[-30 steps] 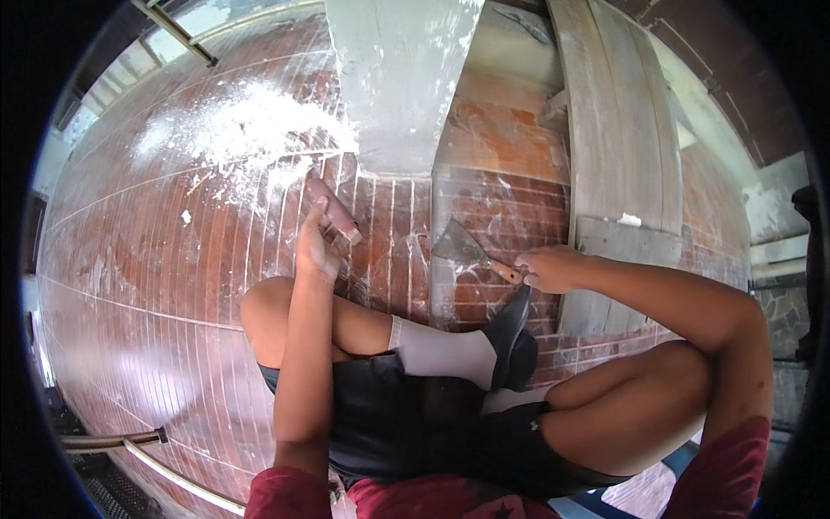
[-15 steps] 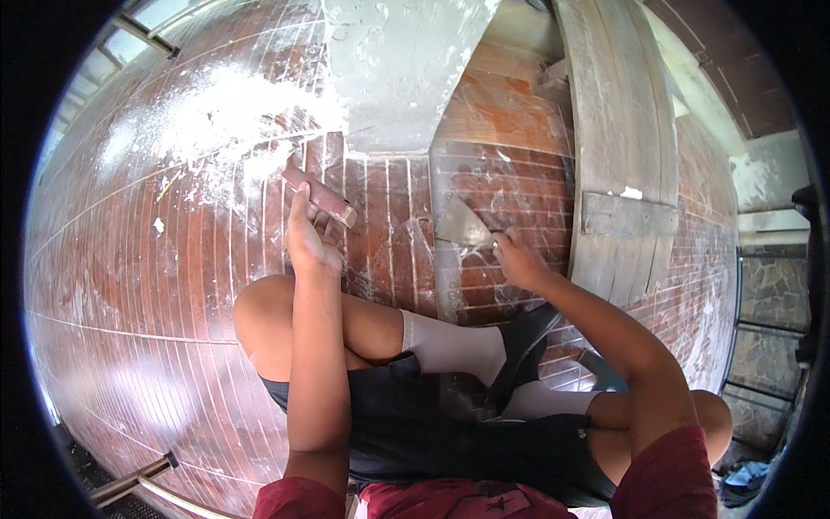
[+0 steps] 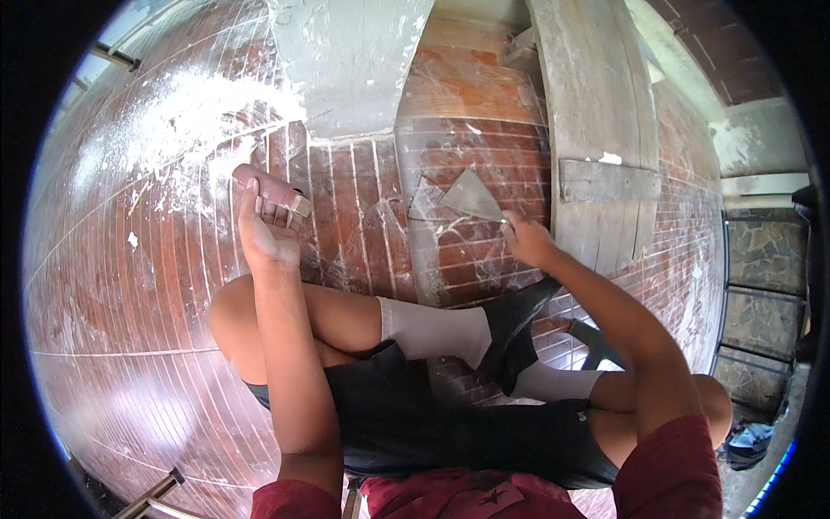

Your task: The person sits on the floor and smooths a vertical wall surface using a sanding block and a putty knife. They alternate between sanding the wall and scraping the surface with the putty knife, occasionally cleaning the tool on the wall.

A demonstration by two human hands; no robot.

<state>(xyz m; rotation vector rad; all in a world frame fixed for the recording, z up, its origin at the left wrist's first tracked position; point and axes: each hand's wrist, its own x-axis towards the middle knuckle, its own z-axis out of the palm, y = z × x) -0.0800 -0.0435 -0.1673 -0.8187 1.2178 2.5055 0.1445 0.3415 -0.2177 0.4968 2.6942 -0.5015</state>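
On the left, my left hand (image 3: 273, 235), palm turned up, has its fingers wrapped round a sanding block (image 3: 270, 189) covered in reddish sandpaper. The block is held above the tiled floor, near a spread of white powder (image 3: 186, 121). To the right, my right hand (image 3: 529, 240) grips a putty knife by its handle, most of which the fingers hide. Its wide triangular metal blade (image 3: 473, 195) points away to the upper left, over the red-brown floor. Whether the blade touches the floor I cannot tell.
A grey plastered pillar (image 3: 350, 69) stands ahead between the hands. Long weathered wooden boards (image 3: 596, 112) with a crosspiece lie to the right. My crossed legs in white socks (image 3: 432, 330) are close below the hands. Metal legs (image 3: 156, 493) show at the lower left.
My right hand and the putty knife have moved rightward over the floor, and more of the blade's face shows. The whole view has shifted slightly. My left hand still holds the sanding block.
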